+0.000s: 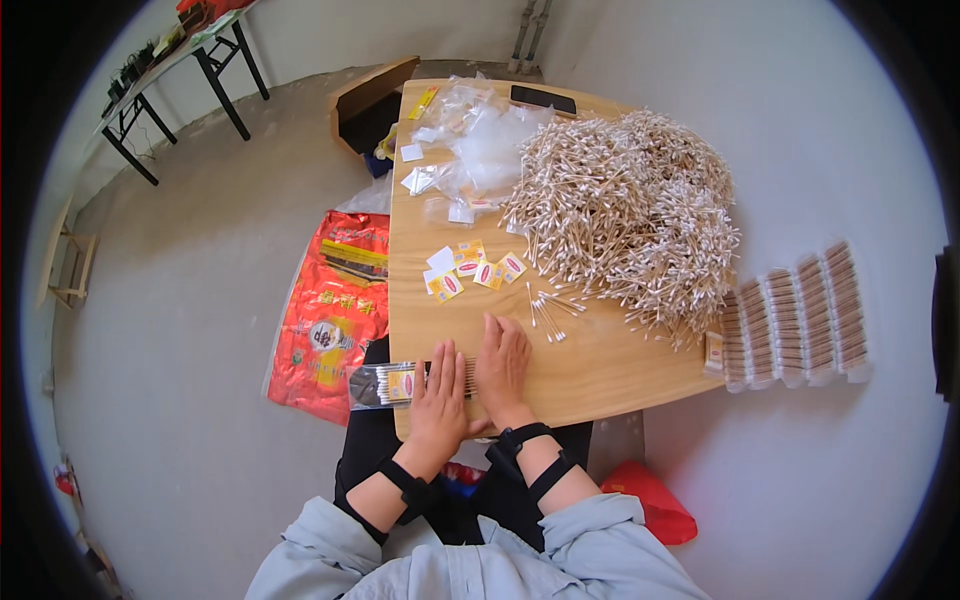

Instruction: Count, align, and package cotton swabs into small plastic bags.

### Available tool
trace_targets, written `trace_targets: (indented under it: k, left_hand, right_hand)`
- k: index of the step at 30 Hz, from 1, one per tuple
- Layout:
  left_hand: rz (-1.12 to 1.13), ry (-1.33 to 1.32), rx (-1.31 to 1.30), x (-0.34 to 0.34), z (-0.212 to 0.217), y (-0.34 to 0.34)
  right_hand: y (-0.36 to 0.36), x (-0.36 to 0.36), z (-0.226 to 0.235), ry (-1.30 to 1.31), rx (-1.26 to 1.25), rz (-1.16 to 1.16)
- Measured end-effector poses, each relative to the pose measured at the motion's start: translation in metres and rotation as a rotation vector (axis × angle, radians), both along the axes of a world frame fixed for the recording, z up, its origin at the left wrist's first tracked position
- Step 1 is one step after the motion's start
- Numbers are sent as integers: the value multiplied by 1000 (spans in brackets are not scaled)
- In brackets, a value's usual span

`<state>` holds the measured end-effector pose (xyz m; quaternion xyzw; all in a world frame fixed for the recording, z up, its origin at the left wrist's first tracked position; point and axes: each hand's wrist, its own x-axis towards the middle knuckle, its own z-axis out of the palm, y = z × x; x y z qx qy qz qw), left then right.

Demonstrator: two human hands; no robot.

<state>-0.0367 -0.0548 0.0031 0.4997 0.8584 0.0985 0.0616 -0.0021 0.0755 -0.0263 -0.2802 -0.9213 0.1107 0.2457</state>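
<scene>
Near the front left edge of the wooden table, a clear plastic bag of cotton swabs lies flat, its left end reaching past the edge. A yellow and white label card shows through the plastic. My left hand rests across the bag with fingers stretched out, hiding part of the swabs. At the bag's right end stands my right hand, fingers extended and side by side, close against the swab tips. Several loose cotton swabs are beyond it, and more label cards lie scattered farther left.
A large heap of cotton swabs covers the table's back right. Empty clear bags and a black phone lie at the back. Filled packs line up at the right edge. A red printed bag and cardboard box stand left.
</scene>
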Motion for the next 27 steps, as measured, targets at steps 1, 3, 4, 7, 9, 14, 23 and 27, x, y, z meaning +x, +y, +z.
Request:
trace_targets:
  k: [1, 3, 4, 7, 9, 14, 23, 27]
  left_hand:
    - [8, -1, 14, 2, -2, -5]
    - [21, -2, 42, 6, -7, -16]
    - [25, -2, 35, 7, -5, -16]
    - [27, -26, 9, 8, -4, -15]
    - [-3, -60, 50, 9, -10, -9]
    - [-8, -47, -22, 7, -4, -11]
    - [-10, -35, 19, 6, -4, -10]
    - [-13, -54, -17, 7, 0, -3]
  right_hand:
    - [-2, -2, 2, 0, -3, 6]
    - [-6, -3, 0, 0, -2, 11]
    - [-3, -3, -1, 2, 10, 10]
    - [-7, 1, -4, -46, -47, 2]
    - [2, 5, -8, -54, -15, -14]
    - [12, 3, -3, 250, -163, -129]
    - [141, 17, 97, 1011, -1067, -368]
    - [87, 24, 45, 427, -755, -233]
